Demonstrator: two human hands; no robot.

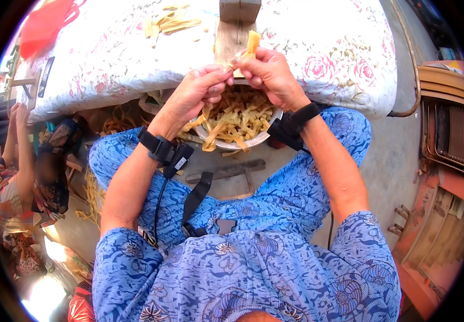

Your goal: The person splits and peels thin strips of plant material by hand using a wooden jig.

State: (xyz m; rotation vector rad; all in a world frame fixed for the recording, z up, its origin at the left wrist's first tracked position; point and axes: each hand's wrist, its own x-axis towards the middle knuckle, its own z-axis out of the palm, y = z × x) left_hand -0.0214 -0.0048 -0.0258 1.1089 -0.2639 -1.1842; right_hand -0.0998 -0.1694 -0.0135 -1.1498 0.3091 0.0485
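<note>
Head view: a table stretched across the top, spread with a white cloth (97,53) printed with pink roses, its near edge hanging down in a soft fold. A wooden board (226,43) lay on it at the centre, with a block (240,9) at its far end. A curved metal bar (417,67) ran along the right side, above a grey floor (377,166).

On the cloth, left of the board, lay a small heap of loose yellow strips (173,22); a red bag (44,27) sat at the far left corner. Below the table's edge, between the person's knees, stood a white bowl (261,140) piled with knotted strips (237,118), some drooping over its rim. The cloth and the hands hid its far side. A dark piece of wood (226,170) lay on the floor nearer the person, and a black strap (195,201) dangled over the lap. Brown furniture (446,88) stood at the right; at the left, another person's arm (25,161) was raised.

Above the bowl, the left hand (202,90) and right hand (269,75) nearly met, fingertips pinched on one yellow strip (253,44), its broad end pointing up beyond the right fingers.
</note>
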